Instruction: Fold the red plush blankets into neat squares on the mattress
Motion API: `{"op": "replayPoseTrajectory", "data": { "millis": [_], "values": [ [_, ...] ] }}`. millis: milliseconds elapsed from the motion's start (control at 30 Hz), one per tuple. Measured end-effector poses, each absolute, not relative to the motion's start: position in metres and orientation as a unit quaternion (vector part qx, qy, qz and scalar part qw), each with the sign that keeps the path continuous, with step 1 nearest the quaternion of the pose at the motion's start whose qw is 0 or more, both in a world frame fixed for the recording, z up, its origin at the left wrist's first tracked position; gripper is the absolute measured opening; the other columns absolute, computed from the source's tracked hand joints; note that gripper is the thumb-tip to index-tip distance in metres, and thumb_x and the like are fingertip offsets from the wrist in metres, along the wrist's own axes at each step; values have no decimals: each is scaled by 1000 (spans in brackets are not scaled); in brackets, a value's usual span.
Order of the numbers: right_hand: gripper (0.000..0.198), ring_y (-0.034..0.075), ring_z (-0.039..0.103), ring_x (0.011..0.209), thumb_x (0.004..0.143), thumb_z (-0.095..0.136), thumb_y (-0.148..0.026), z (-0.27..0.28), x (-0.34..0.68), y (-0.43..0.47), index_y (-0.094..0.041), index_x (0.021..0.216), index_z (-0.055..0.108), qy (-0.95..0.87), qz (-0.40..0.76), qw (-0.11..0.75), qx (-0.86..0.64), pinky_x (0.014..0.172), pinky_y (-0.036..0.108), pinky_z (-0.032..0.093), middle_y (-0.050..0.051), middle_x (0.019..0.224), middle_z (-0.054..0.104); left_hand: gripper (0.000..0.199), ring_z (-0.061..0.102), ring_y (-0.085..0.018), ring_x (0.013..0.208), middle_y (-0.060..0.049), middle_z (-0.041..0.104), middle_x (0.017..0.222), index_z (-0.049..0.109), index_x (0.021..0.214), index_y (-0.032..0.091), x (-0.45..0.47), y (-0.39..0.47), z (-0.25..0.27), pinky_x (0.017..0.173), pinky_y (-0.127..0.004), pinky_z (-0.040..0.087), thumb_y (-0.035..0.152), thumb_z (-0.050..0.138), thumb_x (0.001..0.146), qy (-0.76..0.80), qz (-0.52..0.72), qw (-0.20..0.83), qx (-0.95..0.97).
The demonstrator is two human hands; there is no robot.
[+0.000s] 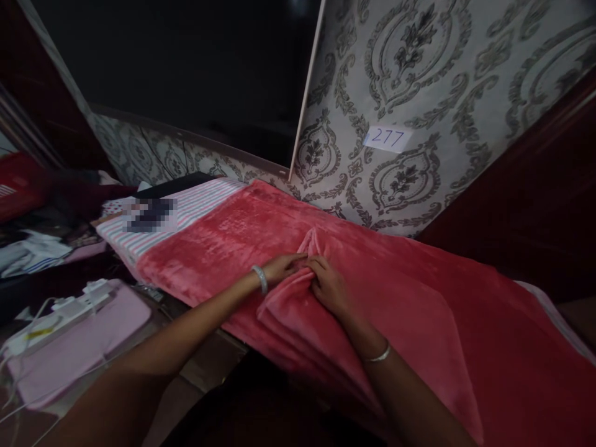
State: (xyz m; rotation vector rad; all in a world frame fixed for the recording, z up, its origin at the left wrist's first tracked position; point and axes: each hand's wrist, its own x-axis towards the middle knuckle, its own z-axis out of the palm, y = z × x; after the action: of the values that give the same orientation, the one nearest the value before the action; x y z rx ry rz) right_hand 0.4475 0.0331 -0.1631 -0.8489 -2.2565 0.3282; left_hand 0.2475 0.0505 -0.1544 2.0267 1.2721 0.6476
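Observation:
A red plush blanket (395,310) lies spread over a long low surface, with several folds bunched up near its middle. My left hand (283,268), a bracelet on its wrist, is closed on the blanket's gathered edge. Right beside it, my right hand (329,287) pinches the same raised fold, its fingers bent around the fabric. The two hands almost touch at the peak of the fold. The fingertips are partly hidden in the cloth.
A striped cloth (205,208) lies beyond the blanket at the left. The television (195,74) hangs over it on patterned wallpaper, near a paper label (388,138) reading 277. At lower left, a power strip (60,313) with cables rests on a pink stool (93,347).

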Motion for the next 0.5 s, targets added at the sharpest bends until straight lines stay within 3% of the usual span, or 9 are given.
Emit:
{"op": "replayPoseTrajectory", "data": {
  "millis": [133,267,400,500],
  "values": [
    [41,24,61,107,79,46,-3,-165,449,33,-22,109,66,-866,130,363,-318,93,39,52,9,112,65,47,70,-21,97,-8,77,107,72,125,17,228,26,-163,87,-32,54,33,72,81,405,334,499,689],
    [42,23,61,107,77,46,-2,-165,450,32,-22,109,65,-869,123,365,-310,93,38,52,9,113,64,40,68,-23,106,-6,78,110,77,111,17,221,16,-161,97,-34,52,28,73,73,362,306,532,701],
    [42,23,61,108,77,45,-2,-163,449,32,-21,109,65,-876,104,356,-310,93,37,51,9,114,64,16,64,-19,74,-1,76,80,78,80,17,217,19,-152,73,-29,53,24,69,69,376,224,491,753],
    [40,23,61,106,79,45,-2,-158,447,32,-21,107,65,-881,97,332,-324,90,36,51,9,114,64,10,58,-15,65,1,71,69,75,69,18,215,18,-147,66,-26,50,27,70,68,363,214,502,755]
  ]
}}
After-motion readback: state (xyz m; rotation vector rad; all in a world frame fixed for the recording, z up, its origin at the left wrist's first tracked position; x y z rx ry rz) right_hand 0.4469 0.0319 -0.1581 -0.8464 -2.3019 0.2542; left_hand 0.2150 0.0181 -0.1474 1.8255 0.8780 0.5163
